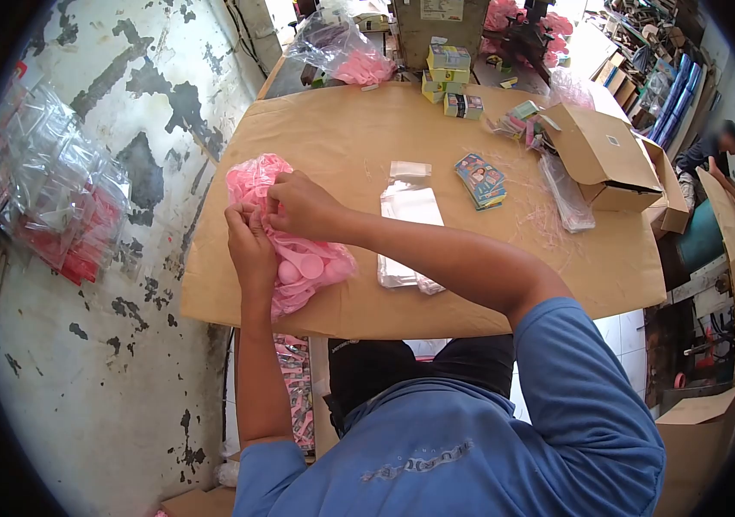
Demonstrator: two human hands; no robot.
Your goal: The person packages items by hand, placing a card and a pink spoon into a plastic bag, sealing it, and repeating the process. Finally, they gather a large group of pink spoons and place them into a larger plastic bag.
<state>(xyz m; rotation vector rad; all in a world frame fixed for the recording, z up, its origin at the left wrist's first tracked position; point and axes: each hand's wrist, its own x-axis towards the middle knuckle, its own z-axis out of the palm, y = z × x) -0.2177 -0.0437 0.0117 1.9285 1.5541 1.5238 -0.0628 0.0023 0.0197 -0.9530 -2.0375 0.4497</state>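
A clear plastic bag of pink spoon-like pieces lies at the left of the brown paper-covered table. My left hand is at the bag's left side, its fingers closed on the plastic. Just right of it, my right hand has its fingers bent together on the upper middle of the bag. The fingertips of both hands nearly meet. To the right of the bag, a stack of clear and white packets lies partly under my right forearm. Farther right is a fanned pile of printed cards.
Bundled card stacks stand at the table's back. An open cardboard box and a pack of clear sleeves are at the right. Clear bags hang on the left wall. Another person is at the far right.
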